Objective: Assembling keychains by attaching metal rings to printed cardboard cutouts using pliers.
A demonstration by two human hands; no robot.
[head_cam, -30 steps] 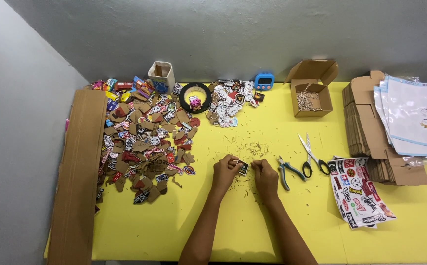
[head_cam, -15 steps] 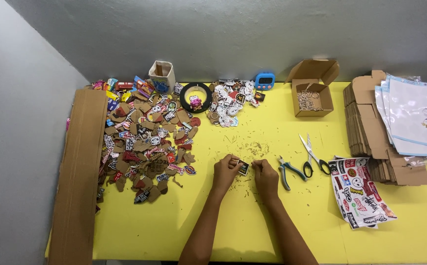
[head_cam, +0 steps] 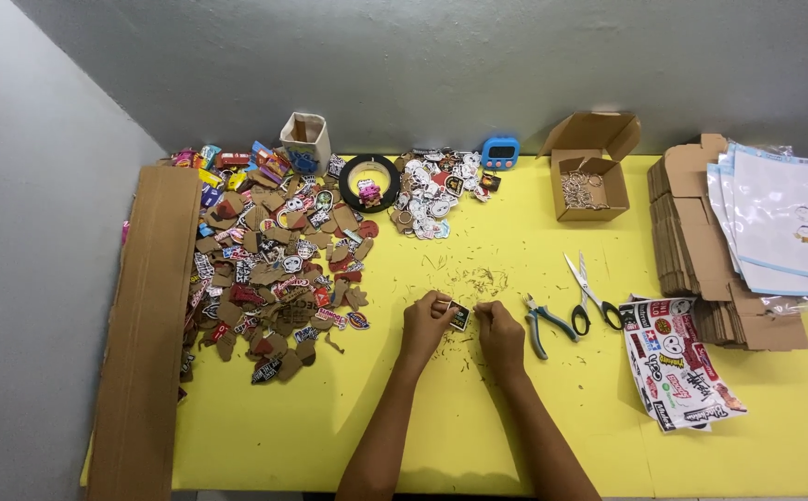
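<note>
Both of my hands rest near the middle of the yellow table [head_cam: 478, 436]. My left hand [head_cam: 427, 325] pinches a small dark sticker-covered cardboard piece [head_cam: 459, 315] at its left edge. My right hand [head_cam: 501, 336] is curled just right of that piece, its fingertips close to it; whether it grips anything is hard to tell. Small brown scraps [head_cam: 469, 278] lie scattered just beyond my hands.
Green-handled pliers [head_cam: 545, 327] and scissors [head_cam: 591, 297] lie right of my hands, then sticker sheets [head_cam: 678, 366]. A large heap of cardboard cut-outs [head_cam: 274, 260] fills the left. Tape roll [head_cam: 369, 183], open box [head_cam: 589, 176], blue timer [head_cam: 499, 151], folded cartons and bags [head_cam: 747, 232] sit farther off.
Almost nothing has moved; my hands stay together at the same spot, with only slight finger motion around the small piece.
</note>
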